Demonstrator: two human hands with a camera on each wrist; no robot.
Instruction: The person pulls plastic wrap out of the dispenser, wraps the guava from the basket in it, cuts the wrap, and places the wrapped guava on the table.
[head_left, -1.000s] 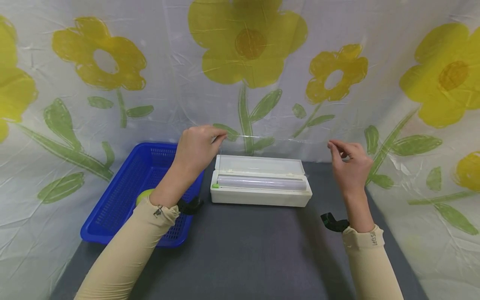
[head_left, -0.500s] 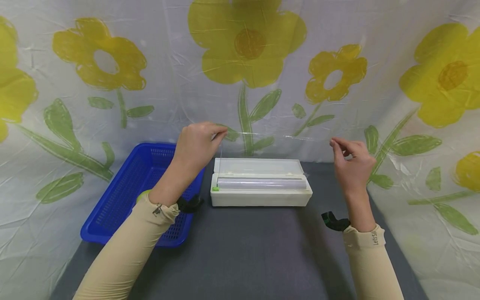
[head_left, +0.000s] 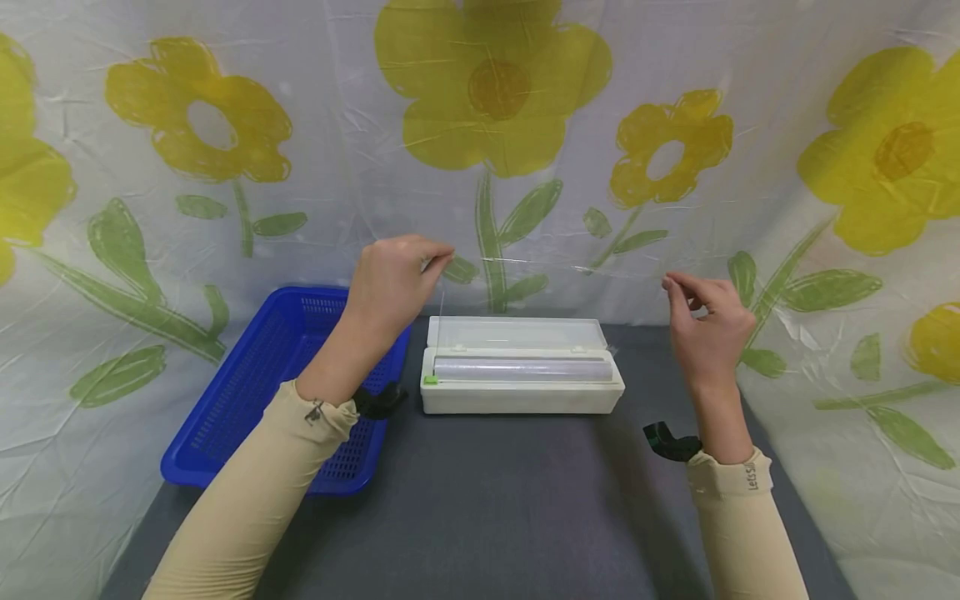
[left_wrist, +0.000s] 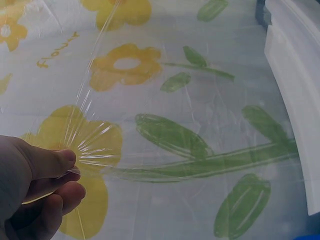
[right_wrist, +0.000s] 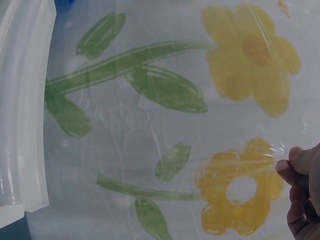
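Observation:
My left hand [head_left: 393, 279] pinches one corner of a clear sheet of plastic wrap [left_wrist: 92, 145] between thumb and forefinger; creases fan out from the pinch. Higher up at the right, my right hand [head_left: 708, 321] pinches the opposite corner, where the wrap [right_wrist: 267, 162] gathers at the fingertips. The sheet spans the gap between both hands, its top edge a thin shiny line in the head view. Below it stands a white wrap dispenser box [head_left: 525, 400] with its lid [head_left: 517, 332] raised at the back. Inside lies the roll of wrap [head_left: 525, 369], with a green slider [head_left: 431, 380] at the left end.
A blue plastic basket [head_left: 225, 425] stands left of the dispenser, partly behind my left forearm. The dispenser rests on a dark grey table [head_left: 510, 500]. A flower-printed curtain [head_left: 330, 108] hangs behind and at both sides.
Both hands have risen slightly, and the right has drifted a little to the right. The dispenser's lid has tipped slightly further back. The green fruit in the basket is now hidden behind my left arm.

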